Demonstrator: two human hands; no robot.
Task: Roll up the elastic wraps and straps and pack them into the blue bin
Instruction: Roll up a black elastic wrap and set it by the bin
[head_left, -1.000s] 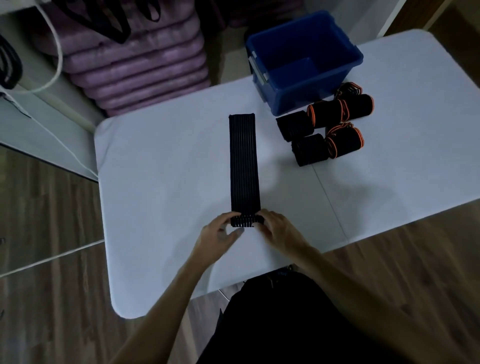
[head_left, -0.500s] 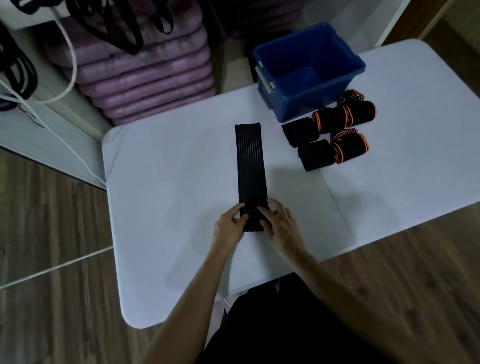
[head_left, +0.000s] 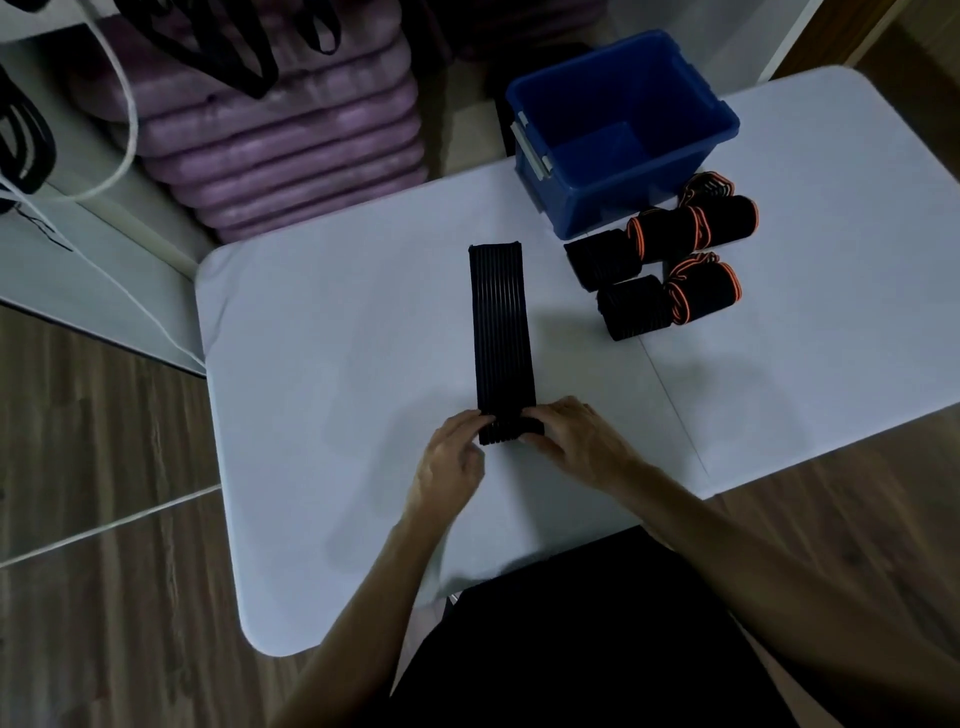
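A white folding table (head_left: 322, 364) fills the middle of the frame. On it, at centre, a black ribbed elastic wrap (head_left: 501, 332) lies flat, running from the near side towards the far edge. Its near end is a small roll, with the left hand (head_left: 449, 462) on the roll's left end and the right hand (head_left: 576, 441) on its right end. At the upper right of the frame a blue plastic bin (head_left: 623, 130) stands on the table's far edge. Just in front of it and to its right lies a cluster of rolled black wraps with orange edging (head_left: 670, 260), touching one another, well apart from the flat wrap. Behind the table, upper left, is a stack of purple cushions (head_left: 280, 150) on the floor.
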